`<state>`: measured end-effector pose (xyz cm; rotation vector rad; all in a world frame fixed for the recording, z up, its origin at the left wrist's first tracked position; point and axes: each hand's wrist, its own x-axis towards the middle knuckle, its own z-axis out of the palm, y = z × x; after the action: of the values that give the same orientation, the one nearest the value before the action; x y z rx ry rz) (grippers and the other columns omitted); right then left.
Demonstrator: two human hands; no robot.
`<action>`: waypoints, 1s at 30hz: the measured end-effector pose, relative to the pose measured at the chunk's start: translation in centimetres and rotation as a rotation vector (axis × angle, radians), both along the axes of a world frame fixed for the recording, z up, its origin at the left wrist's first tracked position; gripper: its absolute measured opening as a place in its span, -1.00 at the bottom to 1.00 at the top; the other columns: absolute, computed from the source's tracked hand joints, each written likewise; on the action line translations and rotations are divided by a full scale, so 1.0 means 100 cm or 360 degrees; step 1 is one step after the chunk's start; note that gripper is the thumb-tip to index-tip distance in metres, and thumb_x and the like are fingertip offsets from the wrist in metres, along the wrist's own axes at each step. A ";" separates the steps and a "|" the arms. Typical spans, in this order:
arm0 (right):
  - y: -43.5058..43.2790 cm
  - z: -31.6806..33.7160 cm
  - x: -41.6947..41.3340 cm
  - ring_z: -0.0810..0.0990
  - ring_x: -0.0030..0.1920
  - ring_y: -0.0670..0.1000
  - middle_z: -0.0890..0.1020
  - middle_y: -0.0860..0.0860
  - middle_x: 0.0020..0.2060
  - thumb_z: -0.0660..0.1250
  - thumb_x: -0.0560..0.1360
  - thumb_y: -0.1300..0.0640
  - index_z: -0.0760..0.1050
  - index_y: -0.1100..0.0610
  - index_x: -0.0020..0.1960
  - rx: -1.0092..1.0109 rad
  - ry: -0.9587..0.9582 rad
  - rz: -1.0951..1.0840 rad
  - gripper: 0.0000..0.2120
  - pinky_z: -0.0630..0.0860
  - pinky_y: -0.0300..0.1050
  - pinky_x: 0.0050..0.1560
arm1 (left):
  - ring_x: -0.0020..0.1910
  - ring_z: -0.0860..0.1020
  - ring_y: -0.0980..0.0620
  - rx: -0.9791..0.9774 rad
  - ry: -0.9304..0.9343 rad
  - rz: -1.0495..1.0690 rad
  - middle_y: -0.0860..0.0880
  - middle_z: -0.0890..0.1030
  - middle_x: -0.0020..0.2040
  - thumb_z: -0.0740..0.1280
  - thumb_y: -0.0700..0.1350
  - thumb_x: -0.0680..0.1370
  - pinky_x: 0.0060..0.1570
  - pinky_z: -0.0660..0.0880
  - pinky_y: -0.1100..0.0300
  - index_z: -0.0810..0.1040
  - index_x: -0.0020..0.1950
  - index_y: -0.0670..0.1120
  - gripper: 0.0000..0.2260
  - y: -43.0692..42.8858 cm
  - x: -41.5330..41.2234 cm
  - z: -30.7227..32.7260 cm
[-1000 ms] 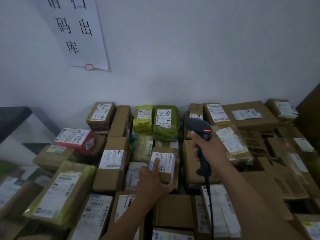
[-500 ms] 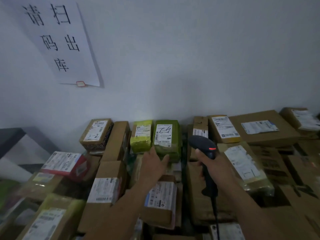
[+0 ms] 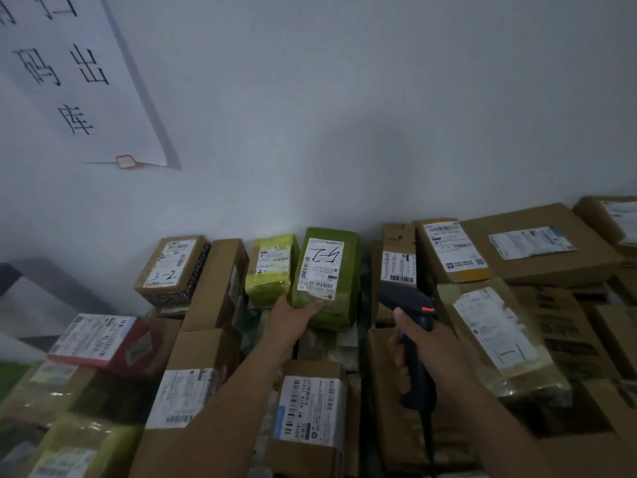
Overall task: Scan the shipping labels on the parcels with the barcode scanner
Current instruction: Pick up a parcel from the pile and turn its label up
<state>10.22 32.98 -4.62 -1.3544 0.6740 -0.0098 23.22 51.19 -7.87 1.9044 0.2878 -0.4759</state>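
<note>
I'm gripping the dark green parcel with left hand, right hand clenching the scanner. Next, probably: aiming at its label.

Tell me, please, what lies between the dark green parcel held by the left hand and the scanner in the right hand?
In the head view, only a dark gap between stacks separates the dark green parcel from the scanner; an upright brown box stands behind.

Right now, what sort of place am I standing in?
Probably a parcel pickup or dispatch room: labelled parcels piled against the wall, a scanner in the right hand, and a handwritten sign taped above.
</note>
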 end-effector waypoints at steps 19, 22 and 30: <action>0.020 0.089 -0.089 0.49 -0.54 0.00 0.53 0.09 -0.52 0.45 0.47 0.04 0.51 0.19 -0.22 -0.0577 -0.0203 0.0271 -0.75 0.48 -0.15 -0.49 | 0.07 0.60 0.01 0.0090 -0.0544 -0.0125 0.08 0.60 0.05 0.55 -0.14 0.39 0.05 0.58 0.06 0.49 0.16 0.19 -0.56 0.054 -0.067 0.079; 0.028 0.097 -0.104 0.48 -0.56 -0.04 0.51 0.02 -0.56 0.45 0.46 0.02 0.47 0.16 -0.29 -0.0684 -0.0191 0.0353 -0.71 0.47 -0.20 -0.50 | -0.06 0.54 0.24 0.0173 -0.0623 -0.0263 0.08 0.56 0.13 0.54 -0.20 0.42 -0.24 0.49 0.43 0.43 0.33 0.11 -0.44 0.069 -0.074 0.104; 0.041 0.119 -0.131 0.48 -0.53 0.02 0.54 0.13 -0.52 0.45 0.46 -0.03 0.50 0.15 -0.25 -0.0720 -0.0181 0.0390 -0.71 0.44 -0.23 -0.51 | 0.04 0.59 0.07 0.0309 -0.0663 -0.0379 0.06 0.56 0.17 0.56 -0.24 0.39 -0.19 0.46 0.35 0.41 0.46 0.00 -0.31 0.097 -0.082 0.137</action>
<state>-2.90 37.12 7.25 -1.8507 0.4176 -0.0447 14.98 60.86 5.85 2.1851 -0.1745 -0.2008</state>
